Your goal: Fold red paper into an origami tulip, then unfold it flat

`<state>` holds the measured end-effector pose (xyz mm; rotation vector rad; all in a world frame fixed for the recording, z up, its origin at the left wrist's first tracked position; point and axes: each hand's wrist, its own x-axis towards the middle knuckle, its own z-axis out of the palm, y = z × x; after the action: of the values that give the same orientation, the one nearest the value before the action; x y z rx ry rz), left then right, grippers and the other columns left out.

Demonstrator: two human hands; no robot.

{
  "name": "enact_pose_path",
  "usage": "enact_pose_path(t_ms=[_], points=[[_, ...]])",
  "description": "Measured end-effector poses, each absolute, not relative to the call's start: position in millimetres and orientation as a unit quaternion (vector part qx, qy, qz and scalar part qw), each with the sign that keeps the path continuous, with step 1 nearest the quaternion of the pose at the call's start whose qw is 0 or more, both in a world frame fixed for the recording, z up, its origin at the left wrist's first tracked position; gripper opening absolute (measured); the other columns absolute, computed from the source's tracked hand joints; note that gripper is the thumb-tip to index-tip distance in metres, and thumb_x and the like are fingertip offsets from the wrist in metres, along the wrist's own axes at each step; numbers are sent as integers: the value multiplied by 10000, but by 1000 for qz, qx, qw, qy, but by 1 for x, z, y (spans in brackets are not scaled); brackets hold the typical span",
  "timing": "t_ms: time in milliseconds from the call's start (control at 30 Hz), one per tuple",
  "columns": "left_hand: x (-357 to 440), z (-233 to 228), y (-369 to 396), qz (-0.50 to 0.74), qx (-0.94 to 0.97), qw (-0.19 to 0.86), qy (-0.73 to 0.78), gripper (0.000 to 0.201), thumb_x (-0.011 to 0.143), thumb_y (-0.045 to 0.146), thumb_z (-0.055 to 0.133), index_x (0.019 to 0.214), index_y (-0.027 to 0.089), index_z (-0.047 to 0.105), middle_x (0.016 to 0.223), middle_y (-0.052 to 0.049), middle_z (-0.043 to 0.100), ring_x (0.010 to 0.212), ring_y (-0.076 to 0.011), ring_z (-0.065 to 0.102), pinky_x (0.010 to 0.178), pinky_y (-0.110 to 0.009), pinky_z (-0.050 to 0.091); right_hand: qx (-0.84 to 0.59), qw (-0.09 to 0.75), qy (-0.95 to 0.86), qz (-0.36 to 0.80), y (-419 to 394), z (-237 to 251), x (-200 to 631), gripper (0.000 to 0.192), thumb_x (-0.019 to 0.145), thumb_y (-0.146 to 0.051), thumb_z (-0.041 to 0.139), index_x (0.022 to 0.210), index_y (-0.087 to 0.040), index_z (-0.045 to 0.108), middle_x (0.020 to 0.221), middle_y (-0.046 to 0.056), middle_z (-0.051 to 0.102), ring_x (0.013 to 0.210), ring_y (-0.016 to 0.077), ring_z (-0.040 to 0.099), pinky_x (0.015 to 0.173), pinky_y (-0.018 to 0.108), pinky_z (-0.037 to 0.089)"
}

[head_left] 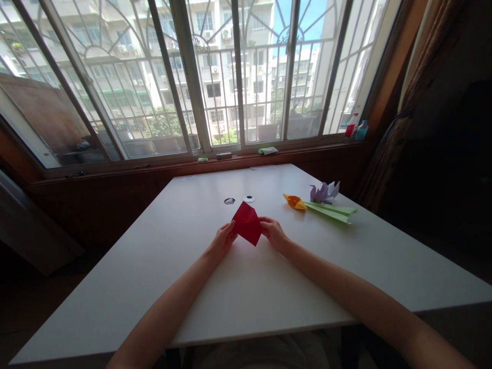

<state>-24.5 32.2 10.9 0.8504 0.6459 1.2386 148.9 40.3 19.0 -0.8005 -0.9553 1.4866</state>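
A red sheet of folded paper (247,224) is held up above the white table (161,266), turned so one corner points up and another down. My left hand (223,239) pinches its left edge, with the thumb on the near face. On the opposite side, my right hand (273,233) is closed on the right edge of the same paper. The fingertips behind the paper are hidden. Both forearms reach in from the near edge of the table.
To the right lie an orange folded paper boat (295,202), a green paper plane (333,211) and purple folded paper pieces (325,192). A round hole (229,201) and a white disc (248,199) sit beyond my hands. Small items, including a green packet (268,150), line the window sill.
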Motion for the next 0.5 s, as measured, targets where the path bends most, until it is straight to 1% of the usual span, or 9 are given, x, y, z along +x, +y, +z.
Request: enact_pose_path(t_ms=[67, 167, 233, 300, 367, 433, 500], points=[[-26, 8, 34, 561, 364, 688, 282, 189, 667, 316, 641, 732, 139, 621, 725, -1, 609, 629, -54, 516, 604, -176, 390, -337, 565, -395, 641, 43, 18, 150, 163, 547, -119, 570, 690, -157, 637, 683, 24, 655, 675, 153, 592, 693, 285, 462], [-27, 5, 38, 568, 351, 688, 285, 179, 653, 301, 655, 708, 135, 613, 660, 14, 576, 566, -36, 479, 568, -168, 375, -331, 562, -386, 652, 45, 17, 152, 174, 549, -118, 567, 702, -146, 645, 685, 33, 657, 679, 151, 593, 677, 269, 463], [-27, 3, 39, 571, 352, 678, 301, 194, 634, 296, 669, 717, 133, 607, 655, 12, 568, 555, -36, 473, 572, -176, 375, -333, 558, -389, 653, 46, 16, 152, 181, 550, -120, 564, 710, -139, 645, 686, 37, 656, 680, 150, 592, 678, 269, 464], [-26, 2, 40, 580, 359, 650, 335, 229, 606, 298, 685, 745, 140, 596, 680, 6, 576, 571, -46, 487, 598, -193, 381, -353, 567, -408, 622, 45, 17, 152, 185, 564, -133, 554, 727, -140, 642, 698, 38, 654, 682, 155, 591, 676, 281, 467], [-24, 1, 39, 594, 382, 592, 388, 270, 581, 308, 695, 765, 152, 573, 718, -3, 586, 618, -73, 518, 630, -218, 388, -398, 592, -449, 538, 43, 18, 152, 185, 596, -157, 535, 749, -148, 639, 712, 38, 647, 677, 162, 584, 653, 295, 473], [-23, 0, 38, 604, 417, 515, 444, 299, 565, 323, 698, 765, 165, 542, 750, -12, 584, 671, -108, 539, 632, -238, 392, -433, 621, -509, 409, 40, 20, 151, 173, 628, -174, 516, 751, -161, 637, 739, 39, 633, 684, 166, 573, 631, 300, 477], [-22, 1, 35, 605, 461, 434, 483, 302, 553, 327, 699, 743, 173, 521, 758, -15, 569, 701, -133, 539, 609, -242, 393, -429, 635, -577, 283, 35, 23, 150, 165, 660, -174, 501, 751, -171, 638, 797, 46, 611, 725, 168, 566, 645, 298, 483]])
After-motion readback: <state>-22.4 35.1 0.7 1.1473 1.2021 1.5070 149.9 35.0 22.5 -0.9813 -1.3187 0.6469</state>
